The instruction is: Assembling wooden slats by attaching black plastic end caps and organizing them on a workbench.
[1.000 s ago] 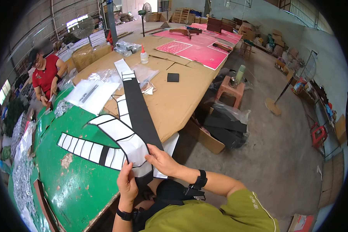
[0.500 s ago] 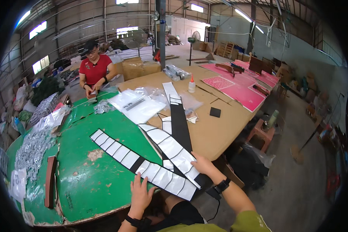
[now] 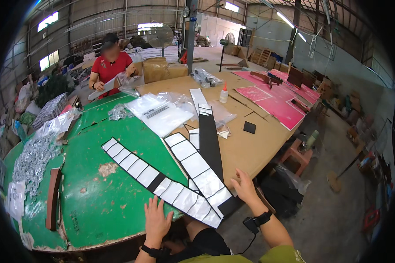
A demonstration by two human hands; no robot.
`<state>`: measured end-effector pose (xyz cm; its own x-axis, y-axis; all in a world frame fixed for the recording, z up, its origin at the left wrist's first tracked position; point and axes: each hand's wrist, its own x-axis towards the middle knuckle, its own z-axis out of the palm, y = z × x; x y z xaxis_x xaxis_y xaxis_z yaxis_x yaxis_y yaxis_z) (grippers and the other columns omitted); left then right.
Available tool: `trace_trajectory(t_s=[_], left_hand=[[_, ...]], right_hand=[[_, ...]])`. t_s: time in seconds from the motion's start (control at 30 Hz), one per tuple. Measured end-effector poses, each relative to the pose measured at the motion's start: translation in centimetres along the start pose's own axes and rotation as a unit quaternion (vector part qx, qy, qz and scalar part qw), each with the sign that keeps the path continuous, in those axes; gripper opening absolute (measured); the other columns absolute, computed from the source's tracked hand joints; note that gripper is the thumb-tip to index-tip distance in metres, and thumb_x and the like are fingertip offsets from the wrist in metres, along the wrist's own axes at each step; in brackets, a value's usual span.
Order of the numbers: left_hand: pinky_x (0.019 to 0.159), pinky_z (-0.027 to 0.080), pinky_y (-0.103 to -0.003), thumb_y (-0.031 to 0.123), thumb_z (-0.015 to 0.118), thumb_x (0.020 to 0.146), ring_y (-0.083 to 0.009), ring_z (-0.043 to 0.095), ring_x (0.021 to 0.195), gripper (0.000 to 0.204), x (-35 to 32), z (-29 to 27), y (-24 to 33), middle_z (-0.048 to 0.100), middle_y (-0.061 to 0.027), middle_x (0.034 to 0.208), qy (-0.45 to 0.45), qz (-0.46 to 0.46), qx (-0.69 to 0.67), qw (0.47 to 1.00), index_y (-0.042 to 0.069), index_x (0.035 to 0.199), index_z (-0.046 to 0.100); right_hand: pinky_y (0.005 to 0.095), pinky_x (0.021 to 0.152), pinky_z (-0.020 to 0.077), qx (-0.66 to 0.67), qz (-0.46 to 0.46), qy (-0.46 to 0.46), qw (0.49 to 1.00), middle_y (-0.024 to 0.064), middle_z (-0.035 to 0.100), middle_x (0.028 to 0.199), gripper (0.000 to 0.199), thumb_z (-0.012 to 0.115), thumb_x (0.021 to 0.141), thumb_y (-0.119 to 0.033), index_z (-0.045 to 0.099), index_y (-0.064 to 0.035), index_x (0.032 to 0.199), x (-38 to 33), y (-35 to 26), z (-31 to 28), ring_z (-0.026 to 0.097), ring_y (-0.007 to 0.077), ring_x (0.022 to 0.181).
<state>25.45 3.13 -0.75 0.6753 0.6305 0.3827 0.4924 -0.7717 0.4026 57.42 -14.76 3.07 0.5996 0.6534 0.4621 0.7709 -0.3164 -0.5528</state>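
Note:
A long black-edged strip with white panels [image 3: 137, 168] lies slantwise across the green tabletop [image 3: 92, 199]. My left hand [image 3: 157, 220] rests at the table's near edge, fingers spread, the tips by this strip's lower edge. A second white-panelled strip [image 3: 196, 165] overlaps its near end. Under that one runs a black strip [image 3: 210, 144] with a white far end. My right hand [image 3: 245, 188] is just right of the strips' near ends. Its fingers are apart and hold nothing.
Clear plastic bags [image 3: 160, 116] lie beyond the strips. A red-tipped bottle [image 3: 224, 94] and black square [image 3: 249, 127] are on the brown board. Metal rings [image 3: 37, 162] and a brown curved piece [image 3: 52, 199] lie left. Across the table, a person in red [image 3: 112, 65] handles a pale piece.
My right hand has let go of the second strip and moved right. That strip now lies flatter. The other person has lifted a pale piece and plastic.

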Motion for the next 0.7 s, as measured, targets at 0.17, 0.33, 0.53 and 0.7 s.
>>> trace_trajectory(t_s=[0.17, 0.33, 0.53, 0.7], left_hand=[[0.116, 0.024, -0.063, 0.030, 0.074, 0.085, -0.0466, 0.036, 0.141, 0.066, 0.1, -0.1, 0.2, 0.043, -0.0250, 0.148, -0.068, -0.014, 0.003, 0.998, -0.004, 0.136, 0.050], [0.118, 0.016, -0.063, 0.020, 0.071, 0.084, -0.0524, 0.026, 0.145, 0.078, 0.9, -2.1, 0.5, 0.032, -0.0293, 0.156, -0.180, -0.044, -0.021, 0.983, -0.007, 0.147, 0.033], [0.117, 0.015, -0.067, 0.037, 0.070, 0.088, -0.0546, 0.025, 0.144, 0.087, 0.8, -3.2, -1.9, 0.033, -0.0283, 0.157, -0.294, -0.014, -0.003, 0.956, -0.007, 0.151, 0.027], [0.117, 0.016, -0.066, 0.038, 0.071, 0.087, -0.0533, 0.024, 0.145, 0.085, 1.9, -3.2, -1.8, 0.033, -0.0285, 0.157, -0.319, -0.025, -0.035, 0.947, -0.008, 0.148, 0.034]], right_hand=[[0.0381, 0.084, 0.0532, 0.097, 0.140, 0.017, 0.985, 0.0187, 0.065, 0.108, 0.039, 0.069, 0.092, -0.019, 0.062, 0.0012, 0.124, 0.0, 5.3, 2.0, 0.066, 0.0308, 0.094], [0.0357, 0.069, 0.0528, -0.007, 0.115, 0.078, 0.990, 0.0144, 0.066, 0.091, 0.024, 0.067, 0.093, -0.017, 0.068, -0.0039, 0.114, 3.1, 4.9, 3.8, 0.067, 0.0276, 0.079], [0.0360, 0.061, 0.0495, -0.078, 0.121, 0.047, 0.989, 0.0107, 0.062, 0.083, 0.022, 0.067, 0.091, -0.010, 0.068, -0.0069, 0.113, 4.0, 1.5, 3.3, 0.062, 0.0272, 0.070], [0.0387, 0.066, 0.0513, -0.048, 0.185, -0.017, 0.981, 0.0118, 0.062, 0.091, 0.027, 0.068, 0.091, -0.012, 0.064, -0.0070, 0.117, 3.5, 1.5, 1.7, 0.063, 0.0299, 0.079]])
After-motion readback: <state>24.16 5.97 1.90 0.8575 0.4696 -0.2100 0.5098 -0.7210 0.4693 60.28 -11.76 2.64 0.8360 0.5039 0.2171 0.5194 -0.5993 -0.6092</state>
